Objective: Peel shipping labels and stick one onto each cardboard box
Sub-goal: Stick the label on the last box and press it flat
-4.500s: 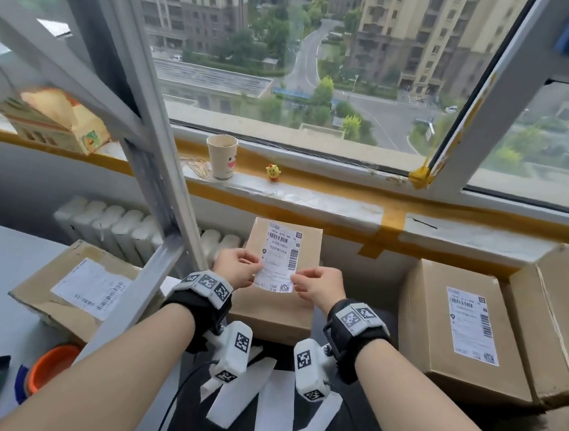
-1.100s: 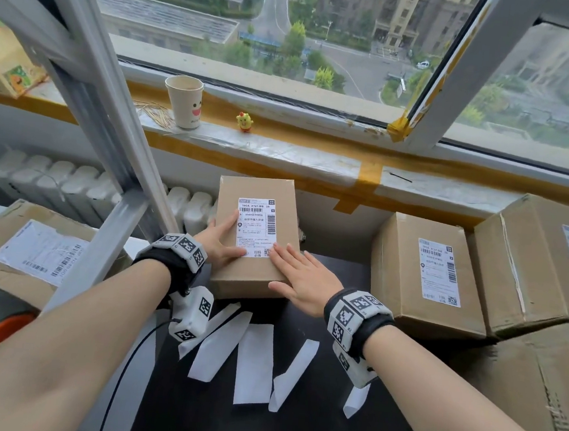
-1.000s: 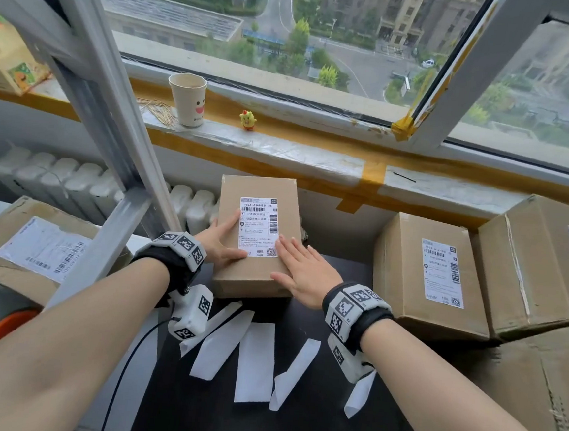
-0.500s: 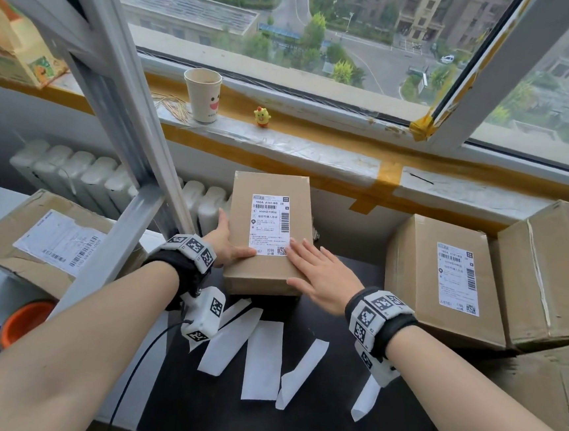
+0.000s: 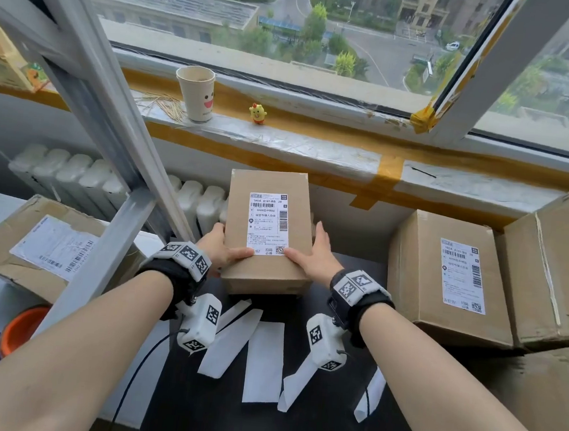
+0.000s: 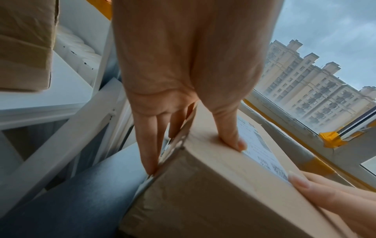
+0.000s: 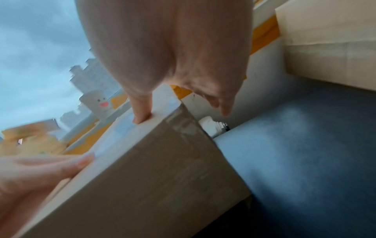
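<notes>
Below the taped windowsill, seen from the head: small brown cardboard box (image 5: 267,234) clasped between left hand (image 5: 220,249) and right hand (image 5: 314,255), thumbs on its white shipping label (image 5: 268,224) reading "190A A161-BB 28", larger labelled brown box (image 5: 449,278) well apart rightward. Left wrist: fingers (image 6: 146,141) straight down the box's side, thumb (image 6: 230,132) pressed on top. Right wrist: blurred, thumb (image 7: 141,112) on the top edge.

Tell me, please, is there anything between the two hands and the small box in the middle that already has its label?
Nothing visible. The left hand and the right hand already grip the small box directly, fingers on its sides, each thumb on top by the lower corners of the label.
</notes>
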Motion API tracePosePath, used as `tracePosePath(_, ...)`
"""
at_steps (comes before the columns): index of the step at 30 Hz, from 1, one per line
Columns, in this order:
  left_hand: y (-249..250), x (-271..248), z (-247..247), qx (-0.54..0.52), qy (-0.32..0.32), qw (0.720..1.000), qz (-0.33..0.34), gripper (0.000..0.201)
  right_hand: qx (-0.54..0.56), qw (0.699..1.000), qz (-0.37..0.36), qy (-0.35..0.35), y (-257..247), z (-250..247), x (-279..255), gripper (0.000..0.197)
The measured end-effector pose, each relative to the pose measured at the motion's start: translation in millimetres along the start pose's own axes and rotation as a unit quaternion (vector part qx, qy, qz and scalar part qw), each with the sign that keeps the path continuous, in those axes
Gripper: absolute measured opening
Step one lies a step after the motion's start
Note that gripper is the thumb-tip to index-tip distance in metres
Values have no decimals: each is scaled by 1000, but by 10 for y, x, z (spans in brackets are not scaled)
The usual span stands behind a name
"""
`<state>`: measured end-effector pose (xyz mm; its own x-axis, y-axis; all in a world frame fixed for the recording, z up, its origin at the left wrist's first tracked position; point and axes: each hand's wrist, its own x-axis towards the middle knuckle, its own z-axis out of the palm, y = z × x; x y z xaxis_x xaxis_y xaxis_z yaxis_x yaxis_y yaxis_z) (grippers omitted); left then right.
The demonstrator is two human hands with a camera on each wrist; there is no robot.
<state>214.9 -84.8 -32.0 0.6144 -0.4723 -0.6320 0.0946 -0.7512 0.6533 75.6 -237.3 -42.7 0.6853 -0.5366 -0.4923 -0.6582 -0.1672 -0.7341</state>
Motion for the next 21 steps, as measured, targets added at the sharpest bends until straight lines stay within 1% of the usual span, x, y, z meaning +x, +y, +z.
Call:
tracePosePath(2, 24, -27, 13, -6, -4, 1000, 2, 64, 83, 996, -17, -12, -38, 11, -24, 91)
tracePosePath(4, 52, -67, 15, -18, -5, 1000, 14, 60, 130, 991, -18, -8, -61, 21, -52, 78)
tracePosePath(6, 88, -87, 18, -39, -11, 999, 27, 59, 152, 988, -7, 9, -40, -21, -94, 70)
tracePosePath(9, 196, -129, 84, -85, -42, 995, 39, 54, 153, 987, -16, 42, 61, -148, -202, 63)
tracePosePath(11, 287, -158, 186, -101, -66, 991, 52, 53, 147, 986, -24, 68, 141, -243, -293, 60)
tracePosePath(13, 362, -171, 317, -111, -91, 988, 63, 56, 107, 989, -15, 104, 220, -339, -361, 60)
tracePosePath(15, 409, -188, 467, -114, -113, 985, 64, 56, 50, 989, 15, 142, 313, -446, -439, 69)
tracePosePath(18, 413, -193, 681, -111, -145, 981, 60, 57, 17, 987, 35, 159, 429, -555, -582, 78)
tracePosePath(21, 410, -199, 860, -115, -161, 978, 62, 60, -24, 986, 15, 166, 523, -582, -694, 77)
